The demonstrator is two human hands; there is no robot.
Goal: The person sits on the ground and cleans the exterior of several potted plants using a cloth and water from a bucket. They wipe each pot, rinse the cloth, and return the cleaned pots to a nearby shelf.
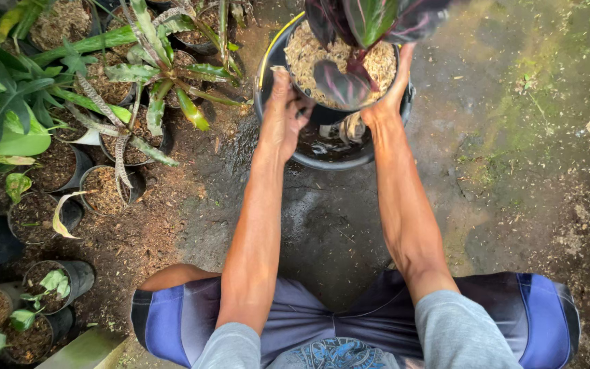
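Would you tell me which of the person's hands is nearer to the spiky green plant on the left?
The left hand: it grips the black pot's side facing the spiky plant. The right hand holds the far side.

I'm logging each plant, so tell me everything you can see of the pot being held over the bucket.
The black pot looks like thin plastic, round, filled to the rim with pale husk-like chips. A plant with dark purple-green leaves grows from it, running out of frame. It is held upright over a larger black bucket with dark liquid inside. The left hand grips its near-left rim, and the right hand cups its right side.
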